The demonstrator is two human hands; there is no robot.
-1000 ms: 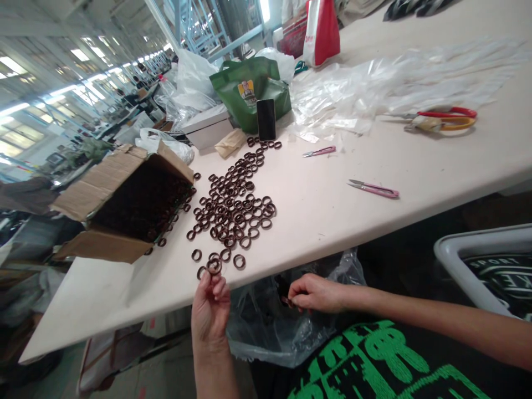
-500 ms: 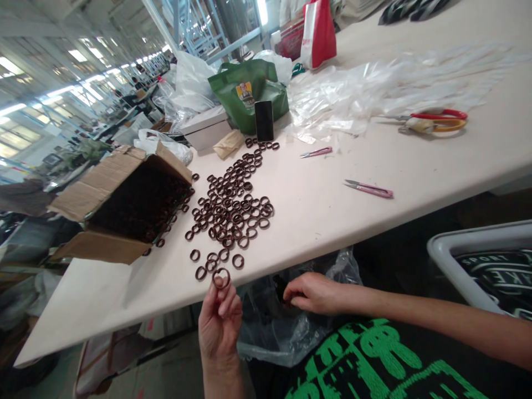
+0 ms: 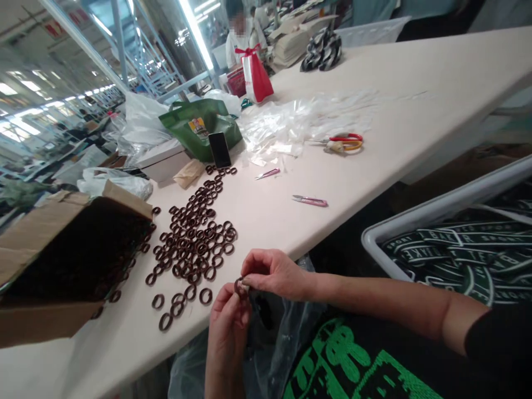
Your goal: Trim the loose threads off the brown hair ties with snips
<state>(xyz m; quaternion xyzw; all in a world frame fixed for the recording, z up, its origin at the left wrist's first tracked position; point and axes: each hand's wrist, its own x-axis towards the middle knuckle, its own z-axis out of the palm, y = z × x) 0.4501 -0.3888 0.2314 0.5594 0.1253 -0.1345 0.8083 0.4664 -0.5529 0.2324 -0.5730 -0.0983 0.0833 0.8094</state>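
Observation:
Between the fingertips of my left hand (image 3: pixel 229 316) is a dark brown ring (image 3: pixel 238 286), held up just off the table's front edge. My right hand (image 3: pixel 276 274) meets it from the right, thumb and fingers pinched at the ring's rim; the fingers partly cover it. Many more such rings (image 3: pixel 195 238) lie in a loose pile on the pale table (image 3: pixel 266 221), beyond my hands. A clear plastic bag (image 3: pixel 286 327) with something dark in it hangs below my hands.
An open cardboard box (image 3: pixel 83 324) with rings at its mouth lies on the left. Pink thread snips (image 3: pixel 310 200), smaller snips (image 3: pixel 268 173) and red-and-yellow-handled pliers (image 3: pixel 343 144) lie on the table. A phone (image 3: pixel 219 149) leans against a green bag (image 3: pixel 203 130). A grey-rimmed bin (image 3: pixel 374 249) holds printed straps.
My right hand has come up from the plastic bag to the ring in my left hand. The view has swung to the right, showing more of the strap bin.

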